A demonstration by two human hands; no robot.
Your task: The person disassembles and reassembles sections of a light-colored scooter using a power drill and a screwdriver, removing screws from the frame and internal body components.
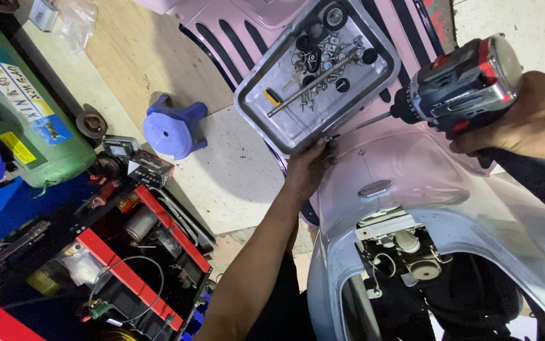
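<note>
Looking past the pale scooter body (pixel 411 183), I see a red tool chest (pixel 127 259) well left of it and a blue stool (pixel 174 126) between. A metal tray (pixel 297 120) on the scooter holds screws, black caps and a long screwdriver (pixel 313 84). My right hand (pixel 531 117) grips a cordless drill (pixel 458 85), bit meeting the scooter below the tray; my left hand (pixel 307 167) pinches there.

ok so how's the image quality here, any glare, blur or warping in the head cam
Head view: bright glare on the silver scooter body panel and metal tray; straight edges bow from wide-angle distortion; the cordless drill in the right hand and the left hand look fairly sharp; the red tool cart sits in shadow.
</note>
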